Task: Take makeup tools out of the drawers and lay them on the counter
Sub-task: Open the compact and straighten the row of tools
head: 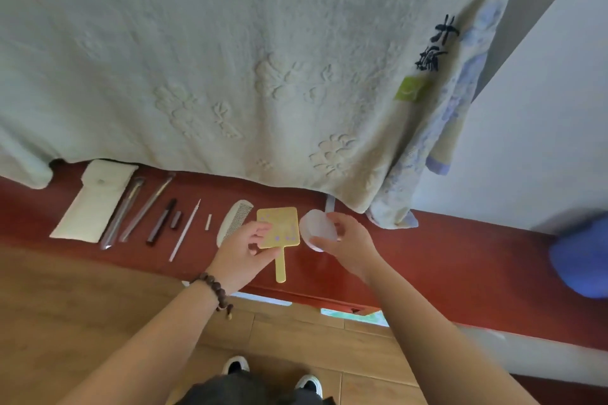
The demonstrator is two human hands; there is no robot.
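Observation:
A row of makeup tools lies on the red counter [427,260]: a white pouch [93,200], two clear-sleeved brushes [138,207], a dark pen [161,222] with its cap beside it, a thin white stick [185,230] and a white comb [232,220]. My left hand [243,250] pinches the lower left corner of a yellow hand mirror [279,230] that rests flat on the counter. My right hand [348,240] holds a small round white jar [317,228], tilted just above the counter right of the mirror.
A pale green towel [246,59] hangs down over the back of the counter, with a blue-patterned cloth [441,128] beside it. A blue object [579,260] sits at the right edge. An open drawer [355,314] shows below the counter's front edge. My feet stand on a wooden floor.

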